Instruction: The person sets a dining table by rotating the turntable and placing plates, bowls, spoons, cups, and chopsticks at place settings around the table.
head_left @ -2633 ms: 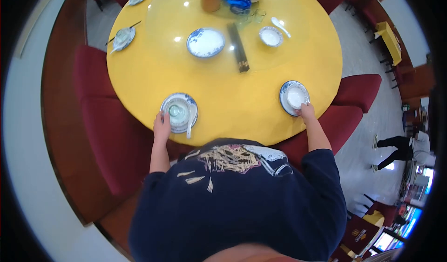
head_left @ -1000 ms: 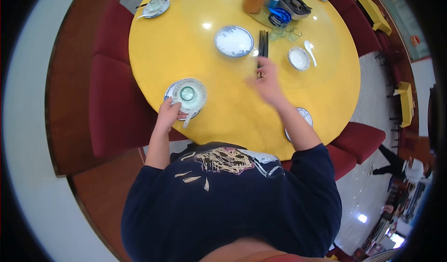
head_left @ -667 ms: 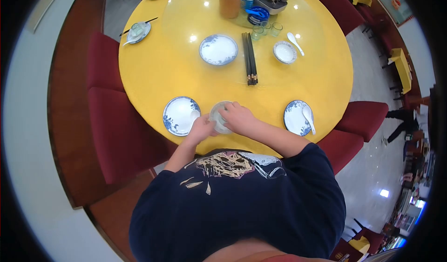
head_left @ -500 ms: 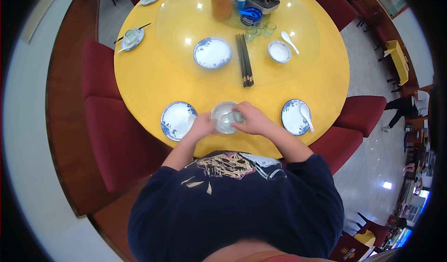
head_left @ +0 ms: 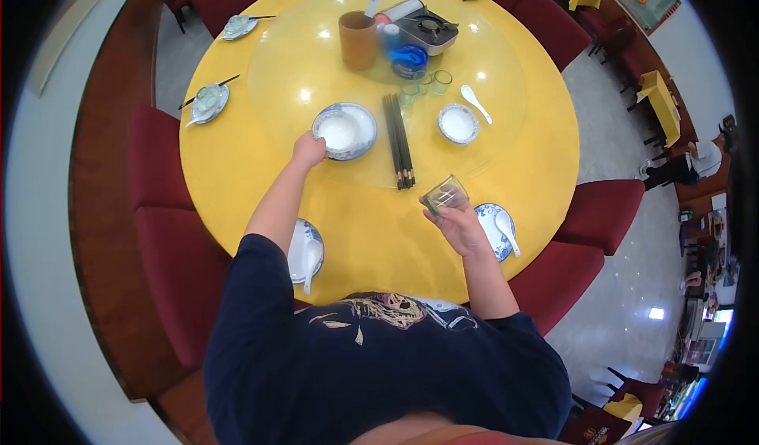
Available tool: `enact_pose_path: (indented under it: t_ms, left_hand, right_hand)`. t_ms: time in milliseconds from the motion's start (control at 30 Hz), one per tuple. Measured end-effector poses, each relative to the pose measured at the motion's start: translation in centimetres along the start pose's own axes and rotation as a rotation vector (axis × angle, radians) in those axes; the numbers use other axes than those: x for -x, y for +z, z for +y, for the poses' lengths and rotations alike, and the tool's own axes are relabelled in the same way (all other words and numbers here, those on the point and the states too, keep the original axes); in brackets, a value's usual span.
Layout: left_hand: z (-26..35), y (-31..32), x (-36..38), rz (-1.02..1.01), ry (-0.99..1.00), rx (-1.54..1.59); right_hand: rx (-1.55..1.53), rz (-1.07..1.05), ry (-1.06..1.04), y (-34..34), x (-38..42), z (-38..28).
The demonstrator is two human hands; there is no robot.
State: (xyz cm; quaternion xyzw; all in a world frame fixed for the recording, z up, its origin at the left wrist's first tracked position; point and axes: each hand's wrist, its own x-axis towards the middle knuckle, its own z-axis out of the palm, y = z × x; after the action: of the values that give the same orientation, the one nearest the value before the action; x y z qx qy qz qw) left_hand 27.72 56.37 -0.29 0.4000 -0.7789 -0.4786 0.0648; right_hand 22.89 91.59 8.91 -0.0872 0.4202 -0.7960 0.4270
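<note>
My left hand (head_left: 310,149) grips the rim of a small white bowl (head_left: 338,132), which is over a blue-patterned plate (head_left: 365,133) on the glass turntable. A clear greenish glass (head_left: 445,195) is tilted in my right hand (head_left: 456,222), above the yellow cloth. Behind that hand lies a patterned plate with a white spoon (head_left: 506,230). Another plate (head_left: 297,249) with a spoon (head_left: 311,265) rests near the front left edge. Black chopsticks (head_left: 399,141) lie between my hands, left of a second bowl (head_left: 458,123) and a loose spoon (head_left: 476,103).
Toward the back of the turntable (head_left: 277,89) are a brown container (head_left: 357,42), a portable stove (head_left: 427,28), a blue bowl (head_left: 409,62) and small glasses (head_left: 440,82). Place settings line the far edge. Red chairs (head_left: 605,214) surround the table; a person (head_left: 696,163) is at the far right.
My left hand has moved forward with the bowl, onto the turntable plate. The glass has been lifted out to the right in my right hand. The left plate's spoon now shows fully.
</note>
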Motion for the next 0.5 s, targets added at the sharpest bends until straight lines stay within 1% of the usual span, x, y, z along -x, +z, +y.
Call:
enact_pose_path:
  t_ms: [133,200,333,433,467,500]
  left_hand:
    - [-0.7,0.7,-1.3,0.041,0.04,-0.069]
    - [-0.8,0.9,-1.7,0.046,0.031,-0.103]
    - [-2.1,1.5,-2.2,0.087,0.08,-0.134]
    - [-3.5,1.6,-2.3,0.144,0.184,-0.124]
    - [-3.5,1.6,-2.4,0.129,0.181,-0.104]
    - [-3.4,1.4,-2.0,0.11,0.176,-0.087]
  right_hand:
    - [0.309,0.143,-0.073,-2.4,-1.8,0.2]
    - [0.401,0.199,-0.124,-3.0,-3.2,-0.3]
    - [0.61,0.26,-0.222,-1.6,-6.8,-2.6]
    - [0.85,0.157,-0.335,-3.3,-11.7,-3.4]
    - [0.892,0.143,-0.342,-3.7,-13.4,-3.8]
    - [1.061,0.142,-0.395,-3.9,-15.0,-4.7]
